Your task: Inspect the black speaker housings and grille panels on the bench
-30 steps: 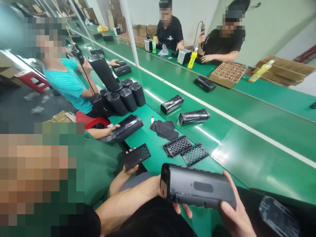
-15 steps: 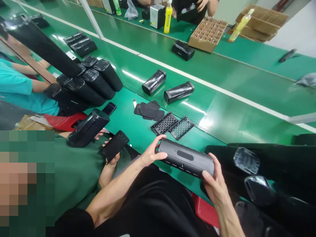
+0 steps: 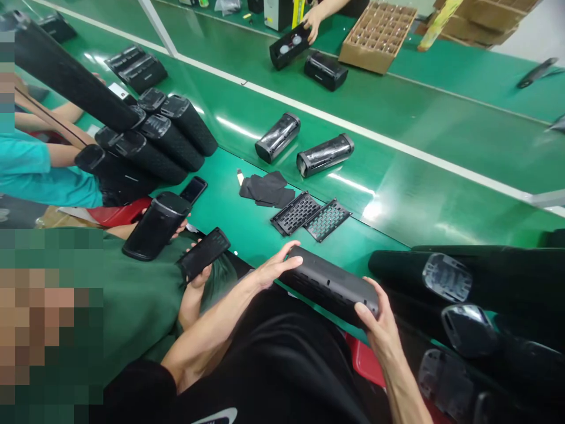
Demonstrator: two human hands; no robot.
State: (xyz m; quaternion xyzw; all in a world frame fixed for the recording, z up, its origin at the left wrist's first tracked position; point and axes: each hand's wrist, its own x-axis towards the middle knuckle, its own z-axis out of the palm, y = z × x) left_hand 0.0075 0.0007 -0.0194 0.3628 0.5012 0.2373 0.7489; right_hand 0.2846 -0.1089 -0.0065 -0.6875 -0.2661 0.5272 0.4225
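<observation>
Holding one speaker housing (image 3: 329, 287), left hand (image 3: 276, 267), right hand (image 3: 376, 321)

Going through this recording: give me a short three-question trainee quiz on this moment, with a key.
1. What are the left hand and right hand holding between them?
2. True or false: the black cloth pieces lie apart from the perforated grille panels on the green bench.
3. How many glossy wrapped cylinders lie on the bench just beyond the cloth and panels?

Key: 1. A dark grey slotted speaker housing. 2. True. 3. Two.
</observation>
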